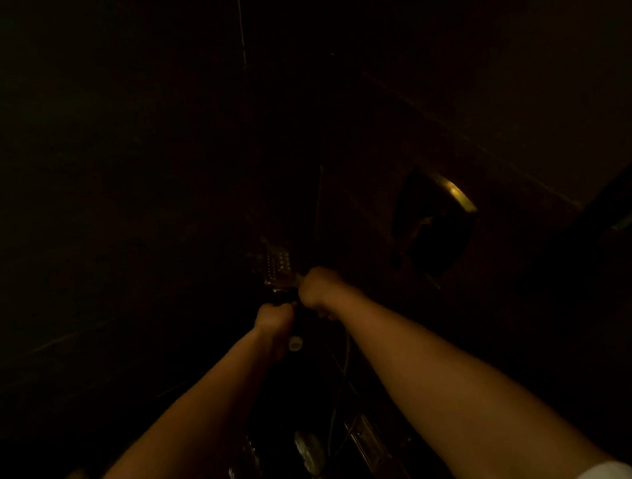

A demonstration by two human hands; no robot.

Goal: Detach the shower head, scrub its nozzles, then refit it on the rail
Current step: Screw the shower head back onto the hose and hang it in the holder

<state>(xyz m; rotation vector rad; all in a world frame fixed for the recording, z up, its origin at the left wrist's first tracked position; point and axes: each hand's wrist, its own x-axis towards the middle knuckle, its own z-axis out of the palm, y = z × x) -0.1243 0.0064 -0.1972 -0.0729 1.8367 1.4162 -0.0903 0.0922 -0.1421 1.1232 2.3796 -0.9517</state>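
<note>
- Wall (96, 167): dark with faint seam lines. The light is too poor for me to log a texture.
- Round fitting (438, 219): disc-shaped with a brassy glint on the rim, well apart to the right.
- Rail (243, 48): thin, glinting and vertical, running straight up from the work zone.
- Right grip (321, 291): the nearer and higher one, fingers curled round a pale piece (298, 280) that touches the head's lower right corner. I can't tell what the piece is.
- Left grip (275, 319): wrapped round a dark shaft directly beneath the head. I judge this to be its handle.
- Shower head (277, 264): narrow oblong face with a metallic sheen and rows of pale nozzle dots. It sits just above both grips, long axis vertical, in line with the rail.
- White cap (295, 342): small and round, just below the left grip.
</note>
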